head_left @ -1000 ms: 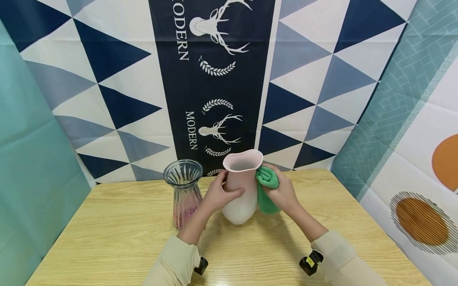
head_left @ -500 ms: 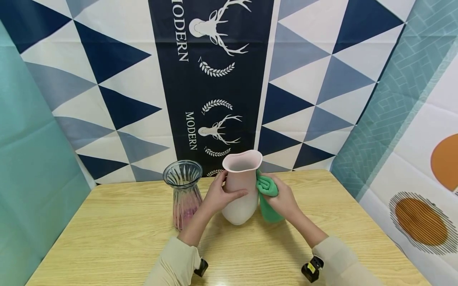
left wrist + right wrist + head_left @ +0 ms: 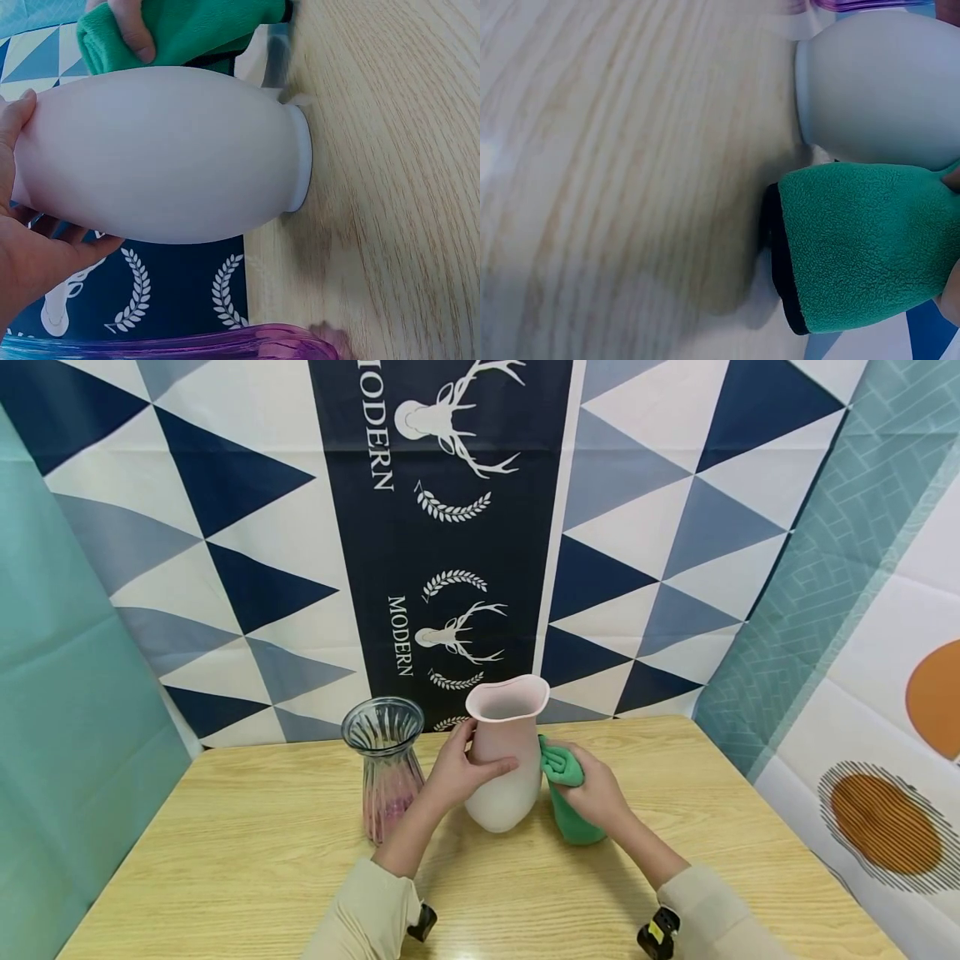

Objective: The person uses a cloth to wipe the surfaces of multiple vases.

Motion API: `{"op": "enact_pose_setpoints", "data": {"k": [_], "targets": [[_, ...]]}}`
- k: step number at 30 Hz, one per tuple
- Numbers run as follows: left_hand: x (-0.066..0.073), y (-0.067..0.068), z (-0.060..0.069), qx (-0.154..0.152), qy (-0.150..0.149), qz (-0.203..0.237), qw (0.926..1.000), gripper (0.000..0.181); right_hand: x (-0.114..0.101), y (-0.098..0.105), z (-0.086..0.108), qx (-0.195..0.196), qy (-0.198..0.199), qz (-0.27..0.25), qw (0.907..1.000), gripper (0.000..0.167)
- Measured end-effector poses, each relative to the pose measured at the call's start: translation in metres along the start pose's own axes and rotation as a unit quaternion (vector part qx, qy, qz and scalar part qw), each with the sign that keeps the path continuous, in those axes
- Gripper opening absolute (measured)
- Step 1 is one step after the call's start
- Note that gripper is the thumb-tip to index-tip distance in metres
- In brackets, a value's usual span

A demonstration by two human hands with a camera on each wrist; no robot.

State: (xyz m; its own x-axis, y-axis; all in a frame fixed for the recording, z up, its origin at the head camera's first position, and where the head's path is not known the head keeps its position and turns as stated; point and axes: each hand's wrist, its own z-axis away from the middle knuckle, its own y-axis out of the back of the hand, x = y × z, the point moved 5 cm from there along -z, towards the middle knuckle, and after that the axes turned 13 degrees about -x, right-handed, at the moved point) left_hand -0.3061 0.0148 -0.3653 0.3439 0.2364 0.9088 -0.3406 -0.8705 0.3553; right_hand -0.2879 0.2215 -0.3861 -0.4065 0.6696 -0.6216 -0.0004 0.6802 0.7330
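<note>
A pale pink-to-white vase (image 3: 504, 768) with a wavy rim stands upright on the wooden table. My left hand (image 3: 459, 770) grips its left side, thumb across the front and fingers behind; the left wrist view has the vase (image 3: 172, 154) lying sideways across the picture, its base on the table. In my right hand (image 3: 594, 787) is a bunched green cloth (image 3: 573, 814), held against or close by the vase's right side. The cloth (image 3: 870, 244) has a dark border and hangs beside the vase in the right wrist view. Most of the right hand is out of that view.
A ribbed glass vase (image 3: 386, 772), blue-grey above and pink below, stands left of the left forearm. The wooden table (image 3: 247, 852) meets a patterned backdrop (image 3: 262, 568) behind and hanging sheets (image 3: 75, 693) at the sides.
My right hand has moved down along the vase's right side, bringing the green cloth lower. The left hand and the pale vase have hardly moved.
</note>
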Motion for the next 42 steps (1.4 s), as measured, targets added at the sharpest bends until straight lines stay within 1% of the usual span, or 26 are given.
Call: {"op": "enact_pose_setpoints", "data": {"k": [8, 15, 17, 19, 22, 26, 32, 38, 42], "targets": [[0.001, 0.000, 0.001, 0.011, 0.002, -0.006, 0.9999, 0.080, 0.011, -0.008, 0.002, -0.013, -0.013, 0.022, 0.9996, 0.046], [0.001, 0.000, 0.002, 0.010, -0.001, -0.005, 0.9999, 0.080, 0.016, -0.011, 0.005, -0.037, -0.026, 0.049, 0.9978, 0.048], [0.001, 0.000, 0.002, 0.008, 0.000, -0.009, 0.9999, 0.080, 0.017, -0.011, 0.005, -0.039, -0.025, 0.052, 0.9976, 0.048], [0.001, 0.001, 0.002, 0.007, 0.007, -0.011, 0.9999, 0.080, 0.017, -0.011, 0.005, -0.038, -0.022, 0.051, 0.9977, 0.048], [-0.001, 0.001, 0.002, 0.006, 0.011, -0.011, 0.9999, 0.081, 0.017, -0.008, 0.004, -0.032, -0.019, 0.039, 0.9985, 0.049], [-0.002, 0.002, 0.002, 0.008, 0.012, 0.001, 0.9999, 0.081, 0.012, -0.003, 0.001, -0.021, -0.009, 0.018, 0.9996, 0.049], [-0.003, 0.004, 0.002, 0.005, 0.009, 0.009, 0.9999, 0.077, -0.002, 0.009, -0.004, 0.012, -0.004, -0.018, 0.9997, 0.049], [-0.004, 0.004, 0.001, -0.009, 0.007, 0.021, 0.9997, 0.076, -0.019, 0.022, -0.009, 0.054, 0.012, -0.022, 0.9982, 0.049], [-0.005, 0.005, 0.000, -0.021, 0.009, 0.025, 0.9994, 0.075, -0.028, 0.030, -0.012, 0.068, 0.026, -0.027, 0.9970, 0.050]]}}
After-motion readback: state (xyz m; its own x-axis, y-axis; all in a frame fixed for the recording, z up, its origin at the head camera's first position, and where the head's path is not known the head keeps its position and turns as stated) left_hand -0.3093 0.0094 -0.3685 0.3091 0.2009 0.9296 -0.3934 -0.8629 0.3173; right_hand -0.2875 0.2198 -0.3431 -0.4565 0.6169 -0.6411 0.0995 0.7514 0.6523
